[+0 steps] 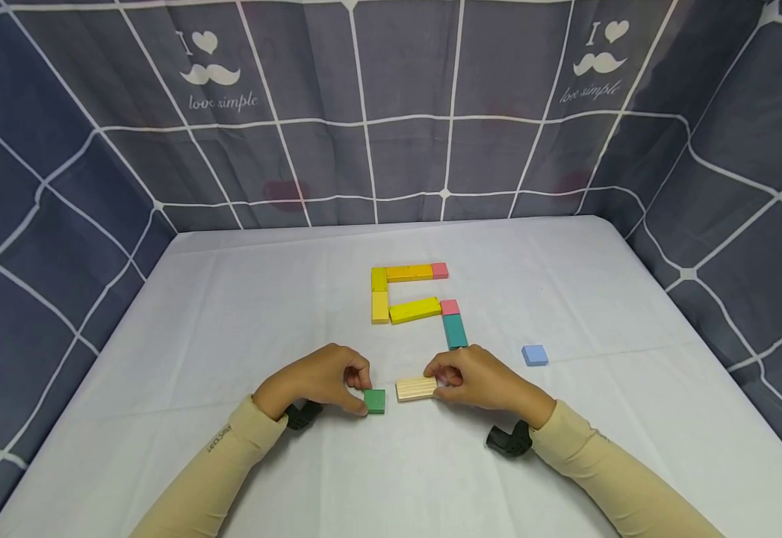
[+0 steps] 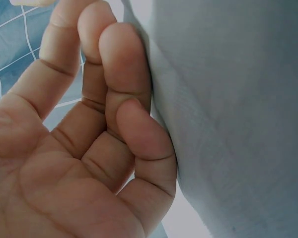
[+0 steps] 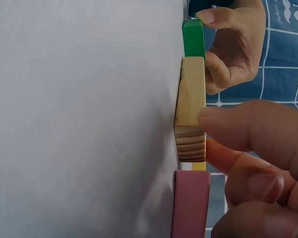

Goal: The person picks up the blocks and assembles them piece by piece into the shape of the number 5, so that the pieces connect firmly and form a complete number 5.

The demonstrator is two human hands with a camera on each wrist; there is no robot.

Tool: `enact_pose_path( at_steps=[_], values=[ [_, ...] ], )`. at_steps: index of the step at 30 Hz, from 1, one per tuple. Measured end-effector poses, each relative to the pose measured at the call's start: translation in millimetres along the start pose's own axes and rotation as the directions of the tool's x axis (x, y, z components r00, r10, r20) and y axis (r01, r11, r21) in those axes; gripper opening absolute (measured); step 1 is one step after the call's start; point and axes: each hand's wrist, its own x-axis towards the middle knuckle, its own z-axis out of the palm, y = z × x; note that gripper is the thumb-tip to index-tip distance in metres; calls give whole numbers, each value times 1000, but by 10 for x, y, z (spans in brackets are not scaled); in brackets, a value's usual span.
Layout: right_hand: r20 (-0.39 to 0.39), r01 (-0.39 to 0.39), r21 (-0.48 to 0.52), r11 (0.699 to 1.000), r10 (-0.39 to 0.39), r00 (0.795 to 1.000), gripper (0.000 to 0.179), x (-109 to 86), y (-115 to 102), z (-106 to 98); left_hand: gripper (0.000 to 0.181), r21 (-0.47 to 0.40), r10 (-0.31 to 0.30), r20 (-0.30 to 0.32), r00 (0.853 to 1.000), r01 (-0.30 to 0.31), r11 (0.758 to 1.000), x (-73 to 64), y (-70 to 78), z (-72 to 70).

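My left hand (image 1: pixel 329 379) pinches a small green block (image 1: pixel 375 401) between thumb and index finger, on the table. In the right wrist view the green block (image 3: pixel 193 38) stands just beyond the plain wooden block (image 3: pixel 191 94). My right hand (image 1: pixel 481 377) pinches that wooden block (image 1: pixel 415 388) at its right end. The two blocks lie with a small gap in the head view. The left wrist view has my left hand (image 2: pixel 104 129) with bent fingers; no block shows there. A pink block (image 3: pixel 191 203) is beside my right fingers, its lower part cut off.
Beyond my hands, yellow blocks (image 1: pixel 380 306), pink blocks (image 1: pixel 439 270) and a teal block (image 1: pixel 454 330) form a bent line; my right hand covers its near end. A blue block (image 1: pixel 535 355) lies to the right on the white cloth (image 1: pixel 263 299).
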Motion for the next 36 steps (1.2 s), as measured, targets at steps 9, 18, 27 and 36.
enact_pose_path(
  at_steps=[9,18,27,36],
  values=[
    [-7,-18,-13,1000,17,1000,19,-4,-1,3,24,-11,-10,-10,1000,10,1000,-5,-4,5],
    [-25,-21,-22,1000,21,999,19,-7,-10,3,25,-16,-3,-8,1000,3,1000,-7,2,4],
    [-29,-28,-24,999,28,999,19,-3,11,6,22,8,13,-24,1000,-12,1000,2,35,-5],
    [-30,-38,-30,999,37,999,20,-4,12,-1,19,50,10,-92,996,-6,999,35,30,-8]
  ],
)
